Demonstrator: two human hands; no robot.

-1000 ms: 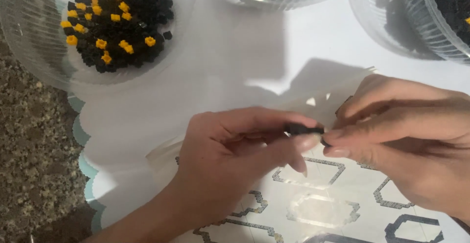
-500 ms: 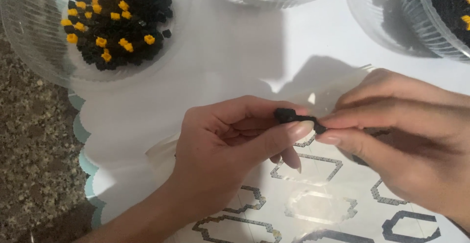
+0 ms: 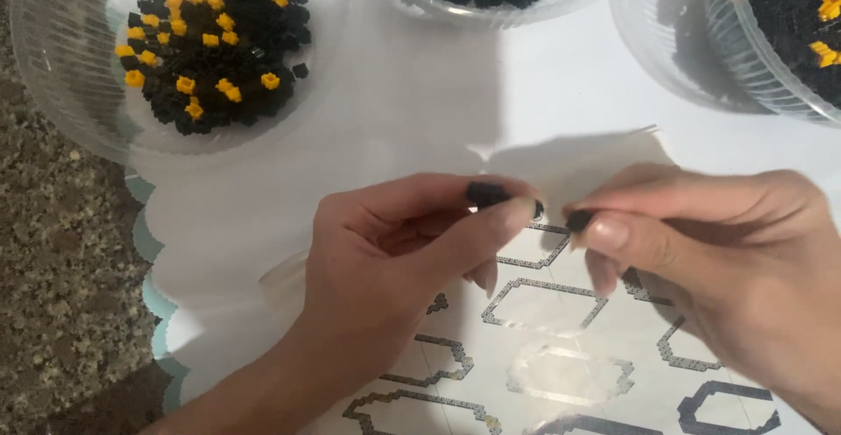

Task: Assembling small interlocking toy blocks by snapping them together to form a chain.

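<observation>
My left hand [image 3: 394,260] pinches a small black plastic piece [image 3: 487,194] between thumb and forefinger, above the middle of the white sheet. My right hand [image 3: 718,260] faces it from the right, with another small black piece [image 3: 578,219] pinched at its fingertips. The two pieces sit a short gap apart and do not touch. Under both hands lies a white sheet [image 3: 561,330] printed with grey and dark hexagon outlines.
A clear bowl [image 3: 79,111] of black and yellow pieces stands at the top left. A second clear bowl [image 3: 491,10] of black pieces is at the top centre, and a third [image 3: 753,58] at the top right. A speckled stone counter [image 3: 53,277] runs down the left.
The two black pieces were held together at the fingertips; now my hands have drawn apart, each keeping one piece, with a gap between them.
</observation>
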